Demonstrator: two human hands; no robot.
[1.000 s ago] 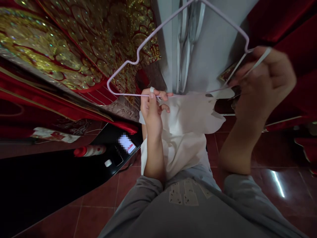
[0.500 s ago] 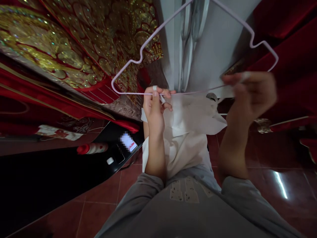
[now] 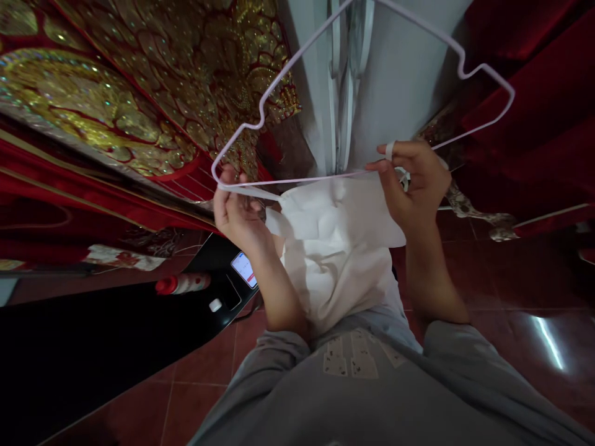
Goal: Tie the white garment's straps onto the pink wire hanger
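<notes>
White cloth (image 3: 344, 210) drapes nearest, just under the lower bar of the lilac hanger (image 3: 307, 179), which the left hand (image 3: 239, 214) grips by its left corner and the right hand (image 3: 413, 183) pinches farther right, spread apart seemingly to steady it before the far grey panel (image 3: 404, 74)

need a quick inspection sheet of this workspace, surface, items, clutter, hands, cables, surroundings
Surface: black table, left side.
Job's things: lilac hanger; white cloth below its bar; pale strap between cloth and left corner.
Clutter: red-capped bottle, lit phone, small white case on table.
Hands: left hand at hanger's left corner; right hand along bottom bar; exact grips unclear.
Cables: dark strand at table edge, possibly one.
Surroundings: gold-decorated red garments; red tiled floor.
</notes>
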